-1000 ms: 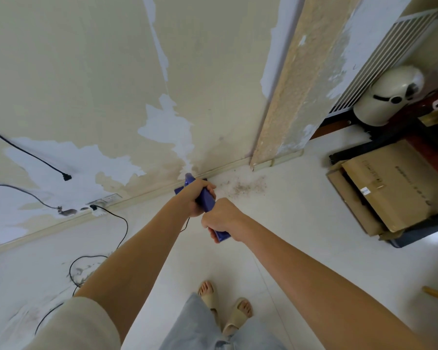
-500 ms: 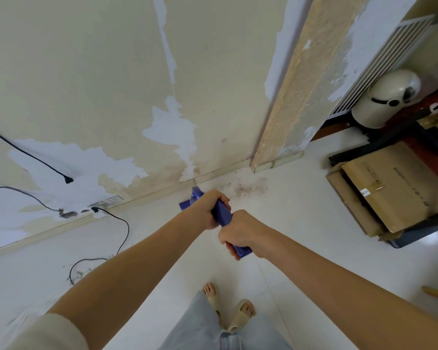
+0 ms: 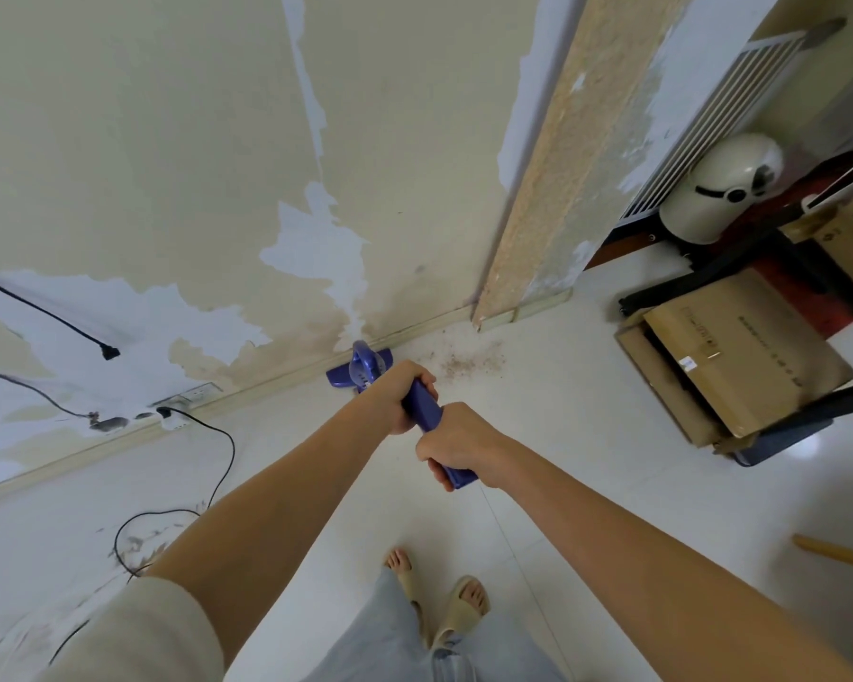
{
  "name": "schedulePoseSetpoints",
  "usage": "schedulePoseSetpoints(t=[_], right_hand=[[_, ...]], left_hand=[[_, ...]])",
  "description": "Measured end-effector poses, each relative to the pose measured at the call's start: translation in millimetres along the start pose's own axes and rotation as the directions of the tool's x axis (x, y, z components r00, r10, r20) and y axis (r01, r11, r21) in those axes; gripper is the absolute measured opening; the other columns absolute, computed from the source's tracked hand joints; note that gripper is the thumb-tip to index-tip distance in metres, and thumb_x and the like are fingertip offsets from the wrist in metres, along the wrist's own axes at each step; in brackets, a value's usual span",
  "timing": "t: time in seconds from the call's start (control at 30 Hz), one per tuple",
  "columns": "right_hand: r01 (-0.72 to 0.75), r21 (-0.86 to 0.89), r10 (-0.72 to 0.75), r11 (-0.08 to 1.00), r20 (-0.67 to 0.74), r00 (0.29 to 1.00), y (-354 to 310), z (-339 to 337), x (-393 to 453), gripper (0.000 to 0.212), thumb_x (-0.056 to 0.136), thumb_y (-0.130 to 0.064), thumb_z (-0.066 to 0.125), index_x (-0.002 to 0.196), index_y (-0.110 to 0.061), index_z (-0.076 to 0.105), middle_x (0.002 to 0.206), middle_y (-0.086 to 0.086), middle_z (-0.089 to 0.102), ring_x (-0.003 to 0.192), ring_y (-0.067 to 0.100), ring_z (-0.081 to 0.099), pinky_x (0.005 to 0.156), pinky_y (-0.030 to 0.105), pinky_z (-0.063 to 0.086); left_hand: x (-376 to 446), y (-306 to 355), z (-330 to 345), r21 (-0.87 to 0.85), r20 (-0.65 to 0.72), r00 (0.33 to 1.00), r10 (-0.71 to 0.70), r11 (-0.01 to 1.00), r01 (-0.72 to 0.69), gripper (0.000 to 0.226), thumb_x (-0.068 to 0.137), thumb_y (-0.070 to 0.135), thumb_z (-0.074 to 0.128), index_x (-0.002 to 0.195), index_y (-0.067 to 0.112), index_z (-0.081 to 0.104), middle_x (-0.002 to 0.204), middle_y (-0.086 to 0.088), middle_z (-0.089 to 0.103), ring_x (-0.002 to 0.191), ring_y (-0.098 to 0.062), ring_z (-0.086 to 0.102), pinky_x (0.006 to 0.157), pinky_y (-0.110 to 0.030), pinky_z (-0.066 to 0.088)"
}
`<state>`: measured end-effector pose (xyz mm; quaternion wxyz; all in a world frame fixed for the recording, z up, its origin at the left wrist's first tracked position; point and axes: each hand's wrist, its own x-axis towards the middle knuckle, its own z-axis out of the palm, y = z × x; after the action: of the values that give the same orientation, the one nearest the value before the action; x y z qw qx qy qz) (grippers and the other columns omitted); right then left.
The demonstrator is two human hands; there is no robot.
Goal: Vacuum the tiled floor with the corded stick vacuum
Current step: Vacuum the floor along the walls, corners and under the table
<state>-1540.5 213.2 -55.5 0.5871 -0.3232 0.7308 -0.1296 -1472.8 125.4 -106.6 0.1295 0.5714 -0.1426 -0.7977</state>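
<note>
Here, both arms outstretched, left hand (image 3: 399, 397) and right hand (image 3: 456, 443) around vacuum handle (image 3: 427, 411).

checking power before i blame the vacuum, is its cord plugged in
Plugged in, it appears: a black cord ends at a white plug seated in the wall outlet. Its link to the vacuum is hidden.

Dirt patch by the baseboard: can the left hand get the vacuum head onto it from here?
Probably yes. The left hand and right hand grip the blue vacuum handle; the vacuum head sits just left of the dirt patch, with bare tile between.
</note>
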Motion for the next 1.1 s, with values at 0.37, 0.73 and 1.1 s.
schedulePoseSetpoints(t=[0.37,0.73,1.1], right_hand=[[-0.104,0.052,0.104,0.993,-0.001,0.995,8,-7,-33,0.012,0.084,0.007,0.048,0.082,-0.005,0.047,0.060,0.010,0.048,0.025,0.008,0.041,0.034,0.015,0.039],[-0.068,0.001,0.068,0.998,-0.011,0.998,15,-10,-20,0.016,0.082,0.005,0.049,0.096,-0.001,0.051,0.056,0.009,0.052,0.027,0.009,0.045,0.035,0.018,0.040],[0.031,0.016,-0.032,0.999,0.110,0.993,36,-15,6,0.018,0.083,0.000,0.054,0.100,-0.002,0.050,0.058,0.007,0.054,0.034,0.010,0.051,0.037,0.019,0.043]], left_hand=[[-12,-23,14,0.049,0.019,0.999,-0.039,0.998,0.038,0.031,0.084,-0.006,0.041,0.058,0.011,0.041,0.037,-0.003,0.042,0.052,-0.014,0.037,0.053,-0.021,0.035],[-8,-22,18,0.025,-0.012,1.000,-0.020,0.999,0.020,0.032,0.085,-0.005,0.044,0.058,0.012,0.039,0.037,-0.001,0.042,0.052,-0.014,0.039,0.054,-0.022,0.037],[13,-34,13,-0.196,-0.108,0.994,-0.001,0.980,-0.020,0.019,0.083,0.002,0.062,0.098,0.005,0.050,0.062,-0.007,0.055,0.047,-0.014,0.055,0.045,-0.019,0.050]])
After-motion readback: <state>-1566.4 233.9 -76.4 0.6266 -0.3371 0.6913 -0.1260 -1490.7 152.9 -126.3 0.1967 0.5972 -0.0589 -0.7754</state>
